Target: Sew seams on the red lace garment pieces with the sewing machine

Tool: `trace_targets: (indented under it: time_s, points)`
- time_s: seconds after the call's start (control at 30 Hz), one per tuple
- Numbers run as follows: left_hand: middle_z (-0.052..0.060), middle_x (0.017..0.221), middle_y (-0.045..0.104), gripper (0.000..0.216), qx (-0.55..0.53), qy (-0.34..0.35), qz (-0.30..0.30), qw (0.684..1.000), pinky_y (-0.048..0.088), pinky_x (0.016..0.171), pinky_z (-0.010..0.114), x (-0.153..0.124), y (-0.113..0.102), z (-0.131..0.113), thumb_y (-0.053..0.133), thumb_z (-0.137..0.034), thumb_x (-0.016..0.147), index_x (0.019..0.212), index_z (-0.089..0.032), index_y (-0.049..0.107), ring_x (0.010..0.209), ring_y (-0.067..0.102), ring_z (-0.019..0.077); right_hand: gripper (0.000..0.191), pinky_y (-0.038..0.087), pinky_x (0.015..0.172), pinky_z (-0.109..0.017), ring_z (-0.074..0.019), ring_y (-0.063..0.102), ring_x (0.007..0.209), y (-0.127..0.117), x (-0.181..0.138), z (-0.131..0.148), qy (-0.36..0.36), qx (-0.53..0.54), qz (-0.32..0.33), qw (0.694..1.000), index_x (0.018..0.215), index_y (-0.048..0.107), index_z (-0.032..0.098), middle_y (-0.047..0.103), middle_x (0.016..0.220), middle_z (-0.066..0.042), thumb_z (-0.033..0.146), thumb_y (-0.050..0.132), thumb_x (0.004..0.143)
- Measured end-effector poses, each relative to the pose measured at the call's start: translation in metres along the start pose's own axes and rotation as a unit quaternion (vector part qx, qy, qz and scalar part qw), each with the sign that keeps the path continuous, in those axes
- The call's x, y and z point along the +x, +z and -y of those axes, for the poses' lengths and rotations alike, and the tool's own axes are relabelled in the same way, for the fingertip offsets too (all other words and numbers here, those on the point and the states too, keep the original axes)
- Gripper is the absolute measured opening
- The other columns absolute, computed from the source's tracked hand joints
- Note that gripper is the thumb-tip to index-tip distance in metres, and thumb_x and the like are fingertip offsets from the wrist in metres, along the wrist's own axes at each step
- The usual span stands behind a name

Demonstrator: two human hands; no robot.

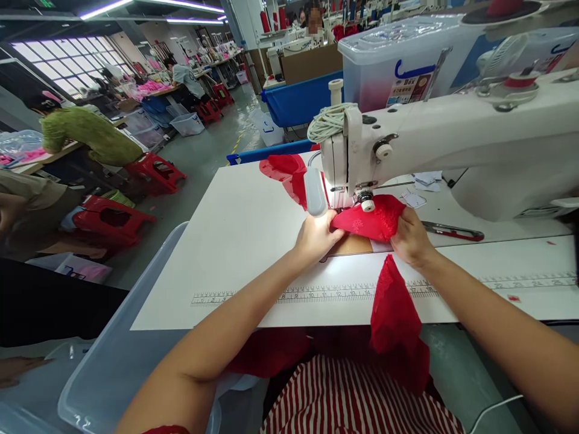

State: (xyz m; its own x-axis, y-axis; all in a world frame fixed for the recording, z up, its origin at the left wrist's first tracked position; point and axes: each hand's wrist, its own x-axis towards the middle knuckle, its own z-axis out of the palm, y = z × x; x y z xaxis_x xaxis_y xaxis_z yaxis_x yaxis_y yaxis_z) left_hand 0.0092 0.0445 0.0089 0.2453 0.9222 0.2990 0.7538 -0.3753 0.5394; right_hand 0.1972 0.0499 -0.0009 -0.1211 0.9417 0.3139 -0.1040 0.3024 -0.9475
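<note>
A piece of red lace fabric (368, 224) lies under the needle area of a white sewing machine (420, 132). My left hand (316, 235) grips its left edge, close to the presser foot, which is mostly hidden. On the right, my right hand (411, 238) pinches the bunched end of the same fabric. More red lace (289, 172) lies behind the needle on the white table (217, 241). Another red piece (398, 307) hangs over the front edge towards my lap.
Thread snips (455, 231) lie right of my right hand, with paper labels (420, 187) behind. A printed ruler (316, 294) runs along the table front. A plastic bin (117, 361) stands below left. Behind the machine sits a clear storage box (402, 60). Co-workers sit at left.
</note>
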Motion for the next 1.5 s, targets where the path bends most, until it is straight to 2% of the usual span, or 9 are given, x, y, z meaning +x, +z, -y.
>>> trace_targets:
  time_s: [0.2, 0.4, 0.5, 0.87, 0.97, 1.03, 1.17, 1.33, 1.5]
  points:
    - [-0.001, 0.066, 0.053, 0.018, 0.003, 0.007, 0.010, 1.000, 0.038, 0.061, 0.027, -0.005, -0.003, 0.006, 0.050, -0.009, 0.074, 0.063, -0.020, 0.041, 0.064, 0.048, 0.0143, 0.034, 0.046, 0.063, -0.032, -0.0156, 0.048, 0.065, 0.001, 0.000, 0.004, -0.020, 0.015, 0.018, 1.000, 0.068, 0.050, 0.023, 0.052, 0.070, 0.001, 0.053, 0.062, 0.080]
    - [-0.001, 0.063, 0.049, 0.027, 0.021, -0.001, -0.019, 1.000, 0.036, 0.059, 0.027, -0.004, 0.005, 0.007, 0.059, -0.020, 0.075, 0.061, -0.021, 0.036, 0.063, 0.046, 0.0147, 0.038, 0.044, 0.065, -0.032, -0.0154, 0.046, 0.066, 0.000, 0.000, 0.002, -0.032, 0.005, 0.036, 0.999, 0.071, 0.053, 0.022, 0.052, 0.071, 0.001, 0.058, 0.063, 0.080]
    - [-0.001, 0.063, 0.048, 0.026, 0.042, 0.004, -0.032, 0.999, 0.036, 0.060, 0.027, -0.003, 0.008, 0.007, 0.056, -0.016, 0.075, 0.060, -0.021, 0.035, 0.063, 0.045, 0.0148, 0.041, 0.046, 0.068, -0.035, -0.0175, 0.049, 0.070, 0.000, -0.001, 0.004, -0.027, -0.002, 0.040, 0.999, 0.074, 0.055, 0.023, 0.055, 0.076, -0.001, 0.063, 0.060, 0.080]
    - [0.002, 0.073, 0.056, 0.019, 0.160, 0.106, -0.013, 0.981, 0.036, 0.061, 0.027, -0.006, 0.007, 0.014, 0.054, -0.011, 0.083, 0.065, -0.018, 0.051, 0.070, 0.048, 0.0165, 0.046, 0.044, 0.062, -0.032, -0.0180, 0.054, 0.067, -0.007, -0.003, 0.013, -0.056, -0.080, 0.100, 0.990, 0.082, 0.059, 0.023, 0.060, 0.077, -0.002, 0.068, 0.050, 0.085]
    - [0.003, 0.076, 0.058, 0.022, 0.195, 0.162, 0.008, 0.967, 0.032, 0.059, 0.028, -0.006, 0.002, 0.018, 0.047, -0.011, 0.088, 0.069, -0.017, 0.057, 0.069, 0.047, 0.0157, 0.040, 0.043, 0.061, -0.031, -0.0173, 0.054, 0.065, -0.013, -0.004, 0.016, -0.082, -0.166, 0.174, 0.967, 0.085, 0.059, 0.022, 0.060, 0.077, -0.002, 0.058, 0.045, 0.092]
    - [0.003, 0.076, 0.059, 0.024, 0.212, 0.198, 0.022, 0.957, 0.031, 0.057, 0.028, -0.007, -0.001, 0.020, 0.044, -0.013, 0.092, 0.076, -0.018, 0.061, 0.067, 0.046, 0.0153, 0.030, 0.042, 0.062, -0.030, -0.0172, 0.053, 0.068, -0.016, -0.005, 0.018, -0.122, -0.235, 0.242, 0.933, 0.083, 0.059, 0.021, 0.060, 0.077, -0.003, 0.042, 0.042, 0.097]
    - [0.003, 0.072, 0.056, 0.029, 0.231, 0.245, 0.040, 0.941, 0.028, 0.053, 0.028, -0.011, -0.004, 0.023, 0.040, -0.017, 0.097, 0.079, -0.017, 0.063, 0.063, 0.044, 0.0144, 0.022, 0.041, 0.066, -0.030, -0.0174, 0.048, 0.073, -0.017, -0.006, 0.017, -0.199, -0.325, 0.323, 0.866, 0.085, 0.058, 0.020, 0.055, 0.076, -0.003, 0.008, 0.040, 0.087]
    - [0.003, 0.078, 0.056, 0.032, 0.234, 0.216, 0.071, 0.945, 0.031, 0.050, 0.026, -0.017, -0.011, 0.014, 0.033, -0.021, 0.101, 0.085, -0.015, 0.061, 0.061, 0.046, 0.0121, 0.041, 0.043, 0.073, -0.033, -0.0202, 0.046, 0.083, -0.019, -0.008, 0.011, -0.213, -0.365, 0.337, 0.841, 0.095, 0.057, 0.018, 0.055, 0.085, -0.005, -0.007, 0.038, 0.068]
    - [0.006, 0.087, 0.058, 0.028, 0.264, 0.210, 0.108, 0.935, 0.042, 0.052, 0.026, -0.024, -0.016, 0.007, 0.033, -0.013, 0.099, 0.104, -0.014, 0.060, 0.069, 0.054, 0.0149, 0.036, 0.039, 0.064, -0.033, -0.0207, 0.041, 0.075, -0.017, -0.009, 0.010, -0.219, -0.429, 0.312, 0.819, 0.082, 0.057, 0.017, 0.049, 0.076, -0.005, -0.008, 0.036, 0.065]
